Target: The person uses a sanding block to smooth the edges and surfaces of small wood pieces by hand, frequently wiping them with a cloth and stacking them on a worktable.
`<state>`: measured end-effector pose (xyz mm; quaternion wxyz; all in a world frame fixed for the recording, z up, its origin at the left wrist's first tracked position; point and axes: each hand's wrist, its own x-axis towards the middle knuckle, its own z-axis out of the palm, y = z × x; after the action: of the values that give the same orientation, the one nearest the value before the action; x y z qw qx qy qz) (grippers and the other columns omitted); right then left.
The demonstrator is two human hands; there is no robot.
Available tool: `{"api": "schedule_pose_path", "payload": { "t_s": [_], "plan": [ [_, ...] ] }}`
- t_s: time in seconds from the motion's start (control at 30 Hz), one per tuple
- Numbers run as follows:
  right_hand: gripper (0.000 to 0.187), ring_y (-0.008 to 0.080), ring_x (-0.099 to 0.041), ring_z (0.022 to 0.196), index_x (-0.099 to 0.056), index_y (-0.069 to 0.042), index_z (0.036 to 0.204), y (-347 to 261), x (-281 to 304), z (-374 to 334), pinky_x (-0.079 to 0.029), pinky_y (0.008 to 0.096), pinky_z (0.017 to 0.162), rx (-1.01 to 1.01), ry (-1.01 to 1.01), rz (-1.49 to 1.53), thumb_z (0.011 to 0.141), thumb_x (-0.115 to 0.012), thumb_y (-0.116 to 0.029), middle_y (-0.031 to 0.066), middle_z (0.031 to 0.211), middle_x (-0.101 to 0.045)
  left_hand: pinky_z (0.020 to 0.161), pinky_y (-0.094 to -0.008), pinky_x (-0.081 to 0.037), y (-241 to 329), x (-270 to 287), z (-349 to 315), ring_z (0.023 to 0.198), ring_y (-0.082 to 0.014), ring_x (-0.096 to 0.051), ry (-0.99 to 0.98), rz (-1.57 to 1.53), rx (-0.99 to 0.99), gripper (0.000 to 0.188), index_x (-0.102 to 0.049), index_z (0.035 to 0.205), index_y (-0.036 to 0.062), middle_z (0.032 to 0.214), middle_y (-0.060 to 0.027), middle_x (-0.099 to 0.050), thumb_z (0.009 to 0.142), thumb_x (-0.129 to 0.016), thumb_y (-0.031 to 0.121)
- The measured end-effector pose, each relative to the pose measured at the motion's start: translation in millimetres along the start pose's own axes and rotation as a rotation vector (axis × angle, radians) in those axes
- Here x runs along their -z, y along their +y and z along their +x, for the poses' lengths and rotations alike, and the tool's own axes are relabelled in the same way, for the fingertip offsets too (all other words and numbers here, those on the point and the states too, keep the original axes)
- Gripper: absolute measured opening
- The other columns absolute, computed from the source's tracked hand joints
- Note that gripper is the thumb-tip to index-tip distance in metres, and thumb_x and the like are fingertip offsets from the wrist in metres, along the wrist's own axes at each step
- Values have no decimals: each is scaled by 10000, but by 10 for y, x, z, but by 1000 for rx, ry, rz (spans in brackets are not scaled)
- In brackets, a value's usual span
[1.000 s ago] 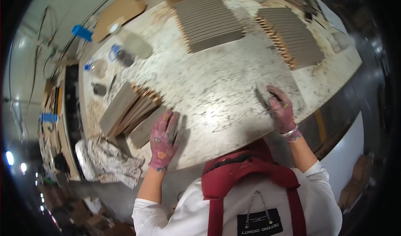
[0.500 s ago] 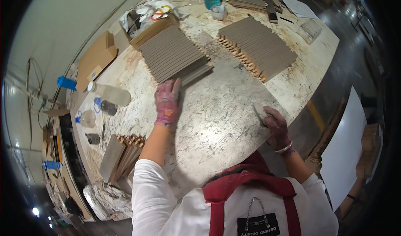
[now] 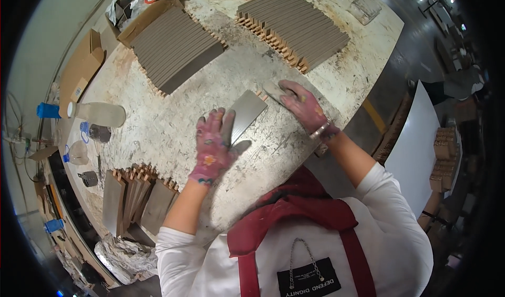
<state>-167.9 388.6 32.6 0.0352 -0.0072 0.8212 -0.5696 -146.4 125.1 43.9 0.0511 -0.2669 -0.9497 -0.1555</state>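
Note:
A grey-brown board [image 3: 249, 113] with small wooden dowels at its far end lies flat and slanted on the worktable [image 3: 236, 178]. My left hand [image 3: 211, 145], in a stained pink glove with a flower pattern, is at the board's near end, fingers stretched and thumb apart, the index finger along its edge. Just beyond the doweled end, my right hand [image 3: 304, 105], in a like glove, is closed around a pale flat block [image 3: 272, 91], which looks like a sanding pad. A stack of the same boards [image 3: 176, 47] lies at the far left, a second one [image 3: 294, 26] at the far right.
More doweled boards [image 3: 134, 197] stand on edge at the near left. A cloudy bottle [image 3: 100, 114], a small clear bottle [image 3: 79, 152] and an open cardboard box [image 3: 79, 68] line the left side. Past the table's right edge is a large white panel [image 3: 415, 155].
A board from the left stack now lies in front of me. My left hand has come back from that stack; my right hand has moved left and farther in with the block.

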Motion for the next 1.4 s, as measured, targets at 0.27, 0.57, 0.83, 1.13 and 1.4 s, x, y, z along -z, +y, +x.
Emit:
{"api": "schedule_pose_path", "payload": {
  "t_s": [0.27, 0.57, 0.83, 1.13, 1.4],
  "plan": [
    [456, 381, -551, 1054, -516, -48, 1223, -132, -375, 466, -445, 379, 908, 108, -88, -245, 857, -574, -313, 255, 1182, -539, 968, -471, -387, 23, -231, -104, 1193, -373, -435, 32, 42, 69, 624, -460, 1329, 122, 1344, -171, -437, 773, -665, 318],
    [400, 370, -584, 963, -549, -25, 1177, -120, 104, -280, -459, 384, 891, 71, -188, -327, 841, -606, -236, 206, 1119, -573, 943, -454, -421, -3, -110, -57, 1155, -364, -481, -43, -54, 90, 552, -492, 1305, 142, 1341, -148, -459, 800, -637, 309],
    [249, 257, -597, 732, -619, -110, 1037, -380, -593, -401, -483, 358, 651, 735, -295, -654, 827, -622, -244, 83, 852, -593, 1018, -467, -331, -646, -144, 101, 1225, -377, -414, -29, 40, -192, 401, -548, 1261, 182, 1345, -112, -465, 874, -540, 287],
    [156, 147, -601, 836, -644, -313, 963, -24, -1035, -248, -456, 331, 803, 936, -255, -758, 859, -540, -260, -24, 839, -603, 1028, -457, -318, -672, -192, 113, 1230, -385, -412, -7, 30, -221, 407, -568, 1244, 151, 1327, -135, -476, 854, -539, 263],
    [329, 255, -589, 759, -630, -155, 1056, 108, 415, -82, -481, 372, 715, 661, 118, -895, 732, -668, -110, 73, 859, -598, 1039, -473, -302, -411, -67, 149, 1244, -372, -401, 0, 38, -170, 498, -536, 1266, 125, 1350, -146, -447, 811, -620, 309]
  ]
}}
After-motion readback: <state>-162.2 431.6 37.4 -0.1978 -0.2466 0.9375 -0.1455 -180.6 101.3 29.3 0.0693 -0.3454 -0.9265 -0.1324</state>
